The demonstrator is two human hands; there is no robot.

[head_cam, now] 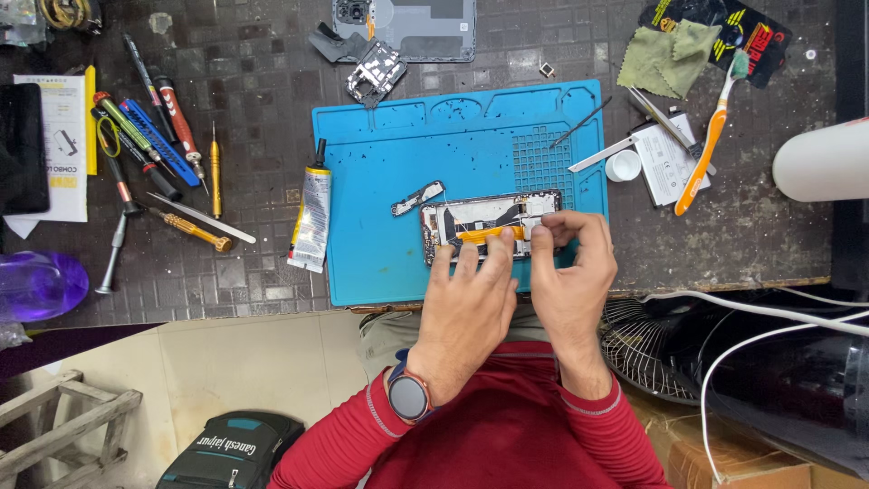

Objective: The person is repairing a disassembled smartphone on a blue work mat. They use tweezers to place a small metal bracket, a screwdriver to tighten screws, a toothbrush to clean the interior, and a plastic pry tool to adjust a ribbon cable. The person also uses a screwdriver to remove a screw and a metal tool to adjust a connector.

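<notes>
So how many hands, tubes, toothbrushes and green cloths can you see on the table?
Hands: 2, left hand and right hand, both on the opened phone
Glue tubes: 1, glue tube
Toothbrushes: 1, orange toothbrush
Green cloths: 1, green cloth
Total: 5
</notes>
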